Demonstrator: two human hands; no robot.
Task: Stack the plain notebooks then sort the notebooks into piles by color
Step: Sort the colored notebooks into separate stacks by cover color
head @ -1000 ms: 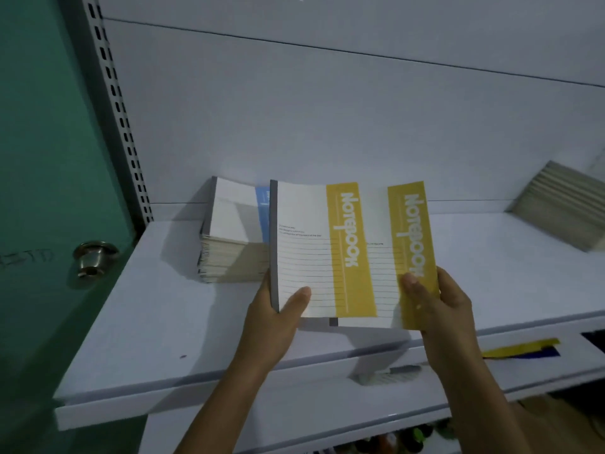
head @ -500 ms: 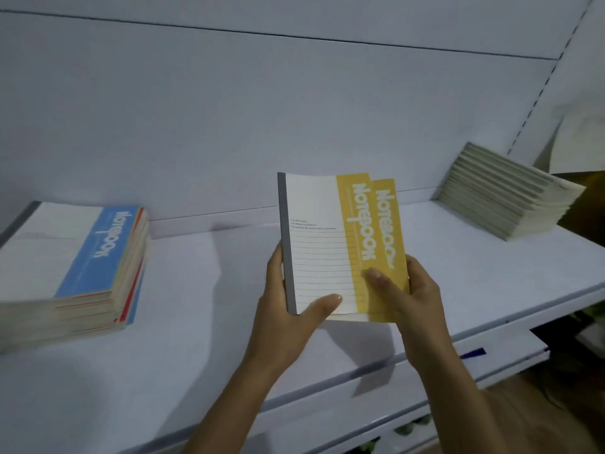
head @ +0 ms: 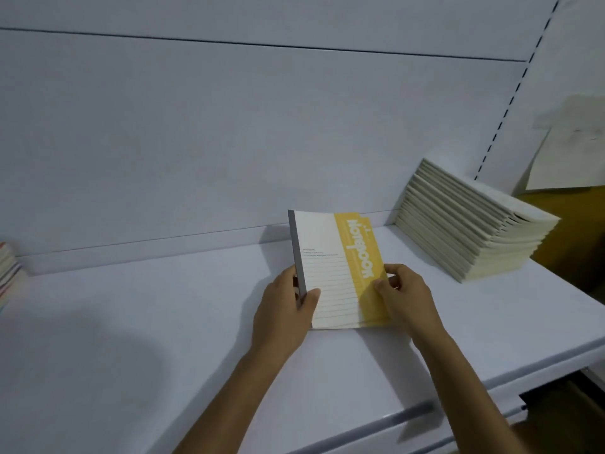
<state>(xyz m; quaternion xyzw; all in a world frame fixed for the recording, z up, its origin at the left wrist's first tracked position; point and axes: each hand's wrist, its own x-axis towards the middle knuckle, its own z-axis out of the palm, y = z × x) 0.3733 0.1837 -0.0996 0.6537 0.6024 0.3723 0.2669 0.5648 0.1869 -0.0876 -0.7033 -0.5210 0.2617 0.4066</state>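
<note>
Two yellow-and-white notebooks (head: 340, 267) lie nearly squared one on the other, tilted up over the white shelf (head: 163, 322). My left hand (head: 284, 312) grips their grey spine edge, thumb on the cover. My right hand (head: 404, 294) pinches the yellow right edge. A leaning stack of plain cream notebooks (head: 471, 224) rests at the right against the back panel. The edge of a coloured notebook stack (head: 8, 276) shows at the far left.
The white back panel (head: 229, 142) rises behind the shelf. A slotted upright (head: 510, 99) runs down at the right, with a loose sheet of paper (head: 573, 149) beside it. A lower shelf edge (head: 491, 411) juts out at the bottom right.
The two yellow notebooks have slid together until almost aligned. Both hands have carried them to the right and down toward the shelf, and the view has swung right, off the coloured stack.
</note>
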